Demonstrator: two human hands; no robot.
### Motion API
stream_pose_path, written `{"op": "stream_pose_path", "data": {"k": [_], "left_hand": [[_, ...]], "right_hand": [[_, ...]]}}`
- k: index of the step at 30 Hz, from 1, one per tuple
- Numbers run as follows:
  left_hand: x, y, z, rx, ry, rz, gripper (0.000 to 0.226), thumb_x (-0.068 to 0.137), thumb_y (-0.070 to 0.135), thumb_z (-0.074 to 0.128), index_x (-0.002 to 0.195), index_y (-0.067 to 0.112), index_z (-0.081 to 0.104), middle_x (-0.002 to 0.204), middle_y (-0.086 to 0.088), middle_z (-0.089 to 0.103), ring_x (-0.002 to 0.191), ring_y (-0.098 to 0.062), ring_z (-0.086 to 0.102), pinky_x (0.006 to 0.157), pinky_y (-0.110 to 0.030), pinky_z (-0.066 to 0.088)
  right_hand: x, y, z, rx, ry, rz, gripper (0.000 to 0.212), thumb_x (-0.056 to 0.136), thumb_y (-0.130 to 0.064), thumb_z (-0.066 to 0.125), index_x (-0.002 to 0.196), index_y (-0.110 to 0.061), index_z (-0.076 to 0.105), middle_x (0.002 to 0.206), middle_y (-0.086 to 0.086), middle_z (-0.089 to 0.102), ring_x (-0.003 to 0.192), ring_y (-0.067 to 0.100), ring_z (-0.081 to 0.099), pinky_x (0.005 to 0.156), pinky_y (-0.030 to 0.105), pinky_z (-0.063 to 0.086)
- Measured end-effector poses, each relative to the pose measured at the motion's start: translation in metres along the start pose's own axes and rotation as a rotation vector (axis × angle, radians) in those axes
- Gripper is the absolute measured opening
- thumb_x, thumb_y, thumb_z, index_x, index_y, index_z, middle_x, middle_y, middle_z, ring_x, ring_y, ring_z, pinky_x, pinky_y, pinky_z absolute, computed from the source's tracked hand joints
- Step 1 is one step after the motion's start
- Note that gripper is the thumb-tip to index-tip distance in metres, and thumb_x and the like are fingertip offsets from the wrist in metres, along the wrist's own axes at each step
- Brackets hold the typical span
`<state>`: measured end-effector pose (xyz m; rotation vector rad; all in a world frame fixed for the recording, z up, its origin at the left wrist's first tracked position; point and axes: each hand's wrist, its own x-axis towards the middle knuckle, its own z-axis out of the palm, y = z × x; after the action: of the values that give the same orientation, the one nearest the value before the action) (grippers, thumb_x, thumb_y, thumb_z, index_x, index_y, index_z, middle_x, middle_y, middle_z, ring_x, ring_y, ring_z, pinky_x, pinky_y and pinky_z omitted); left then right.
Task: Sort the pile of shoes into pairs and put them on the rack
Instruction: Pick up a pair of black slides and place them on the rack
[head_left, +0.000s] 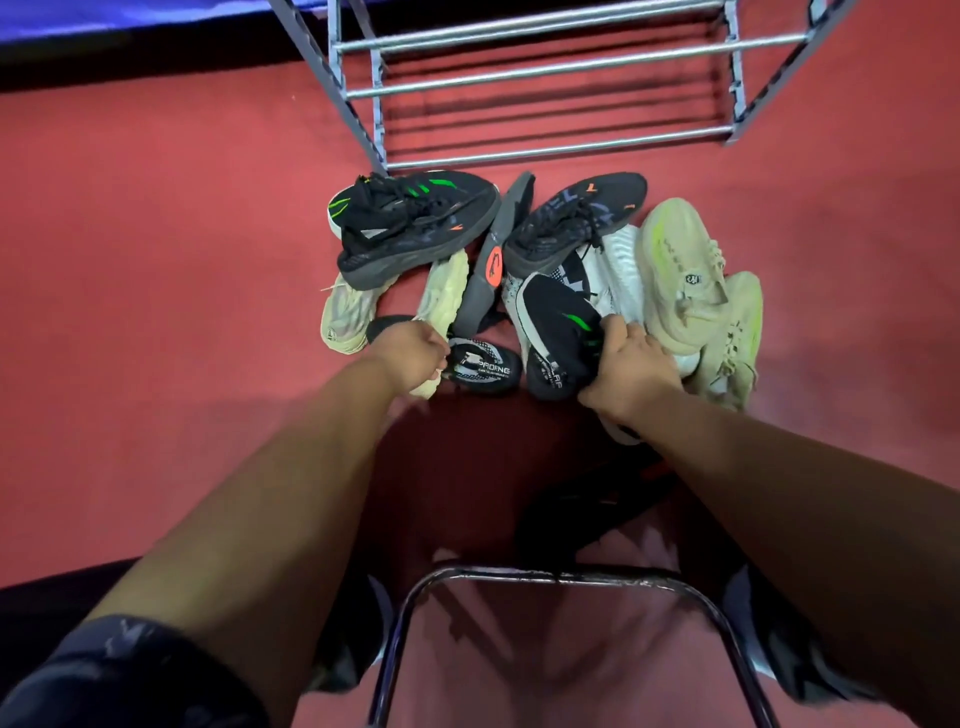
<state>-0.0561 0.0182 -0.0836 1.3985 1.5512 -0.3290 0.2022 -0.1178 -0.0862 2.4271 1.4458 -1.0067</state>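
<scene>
I have both hands down in the pile of shoes, which lies on the red floor (156, 260) just at six o'clock of the rack (561, 149).

My right hand (634, 374) is clamped on the black shoe with the green stripe (561, 332). The fingers curl over its near end, and the rest of the shoe sits on the hand's nine-to-ten o'clock side. It lies on top of a white knit shoe (618, 265). At one to three o'clock of this hand, touching each other, are two pale green shoes (680, 270), one overlapping the other.

My left hand (415, 353) lies over the near end of a cream shoe (444, 291), which runs away from it toward twelve o'clock. The fingers are curled, but the hand is blurred and I cannot tell whether it grips the shoe or only rests on it. Just beside the fingertips, at three o'clock, is a black shoe with a printed insole (483, 366), opening upward. A second cream shoe (343, 317) is at the hand's ten o'clock.

Farther out, at the pile's eleven o'clock, a black shoe with green slashes (415, 218) rests partly on both cream shoes. At one o'clock, a black shoe with orange marks (576, 218) overlaps the white knit one. Between them a grey upturned sole (493, 260) with an orange patch stands tilted on edge.

At six o'clock, close to me, a bent metal tube frame (519, 574) crosses between my forearms.
</scene>
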Motion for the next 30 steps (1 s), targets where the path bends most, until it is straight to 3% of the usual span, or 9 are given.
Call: {"op": "stream_pose_path", "data": {"k": [3,6,8,11,13,15,19,23,30], "left_hand": [[0.009,0.0,-0.018,-0.107,0.044,0.013,0.021,0.102,0.01,0.049,0.093,0.013,0.068,0.092,-0.007,0.074,0.071,-0.019,0.065,0.057,-0.024,0.045],[0.016,0.005,-0.043,-0.12,0.151,0.066,0.017,0.097,0.017,0.058,0.087,0.014,0.071,0.087,-0.01,0.079,0.071,-0.022,0.07,0.065,-0.029,0.051],[0.025,0.011,-0.064,-0.154,0.22,0.088,0.015,0.092,0.014,0.057,0.084,0.014,0.07,0.086,-0.011,0.078,0.074,-0.027,0.07,0.063,-0.029,0.05],[0.042,0.017,-0.1,-0.178,0.3,0.091,0.018,0.09,0.012,0.051,0.086,0.011,0.069,0.082,-0.01,0.073,0.08,-0.033,0.071,0.075,-0.042,0.062],[0.056,0.018,-0.119,-0.104,0.364,0.094,0.019,0.091,0.018,0.052,0.09,0.011,0.07,0.089,-0.011,0.076,0.088,-0.035,0.073,0.085,-0.047,0.062],[0.065,0.019,-0.131,0.035,0.443,0.083,0.021,0.095,0.022,0.053,0.101,0.013,0.071,0.101,-0.012,0.076,0.096,-0.034,0.072,0.089,-0.042,0.059],[0.081,0.027,-0.138,0.152,0.546,0.063,0.036,0.093,0.013,0.055,0.129,0.011,0.063,0.133,-0.019,0.06,0.118,-0.039,0.061,0.102,-0.039,0.047],[0.105,0.022,-0.146,0.192,0.502,0.01,0.058,0.091,0.012,0.061,0.147,0.008,0.046,0.148,-0.018,0.042,0.126,-0.044,0.056,0.11,-0.045,0.044],[0.133,0.019,-0.141,0.2,0.392,0.015,0.079,0.082,0.016,0.071,0.154,0.009,0.04,0.154,-0.016,0.042,0.141,-0.036,0.045,0.119,-0.038,0.036]], "right_hand": [[0.0,-0.013,-0.009,0.198,0.067,0.007,0.089,0.066,-0.047,0.083,0.138,-0.016,0.041,0.136,0.01,0.049,0.126,0.037,0.054,0.107,0.046,0.045],[0.0,-0.026,-0.019,0.323,0.145,-0.022,0.09,0.065,-0.044,0.084,0.14,-0.015,0.043,0.137,0.009,0.047,0.127,0.036,0.053,0.11,0.046,0.045],[-0.002,-0.034,-0.024,0.376,0.211,-0.038,0.087,0.067,-0.042,0.082,0.141,-0.014,0.045,0.136,0.008,0.047,0.13,0.032,0.05,0.112,0.042,0.043],[-0.002,-0.049,-0.034,0.387,0.312,-0.092,0.084,0.069,-0.042,0.08,0.142,-0.015,0.047,0.134,0.006,0.048,0.13,0.027,0.048,0.112,0.038,0.042],[0.004,-0.062,-0.042,0.387,0.336,-0.121,0.082,0.071,-0.042,0.08,0.141,-0.015,0.048,0.135,0.005,0.049,0.129,0.025,0.049,0.109,0.036,0.042],[0.015,-0.076,-0.052,0.394,0.349,-0.134,0.08,0.072,-0.041,0.079,0.141,-0.015,0.048,0.136,0.006,0.049,0.129,0.025,0.049,0.109,0.036,0.042],[0.044,-0.102,-0.073,0.396,0.352,-0.124,0.078,0.073,-0.04,0.079,0.141,-0.013,0.051,0.136,0.007,0.05,0.129,0.027,0.05,0.11,0.037,0.042],[0.076,-0.119,-0.074,0.348,0.319,-0.105,0.072,0.073,-0.043,0.077,0.133,-0.009,0.056,0.129,0.011,0.058,0.122,0.033,0.054,0.104,0.045,0.048],[0.092,-0.111,-0.046,0.009,0.257,-0.142,0.06,0.091,-0.042,0.065,0.139,-0.009,0.052,0.135,0.015,0.062,0.123,0.041,0.051,0.102,0.046,0.043]]}}
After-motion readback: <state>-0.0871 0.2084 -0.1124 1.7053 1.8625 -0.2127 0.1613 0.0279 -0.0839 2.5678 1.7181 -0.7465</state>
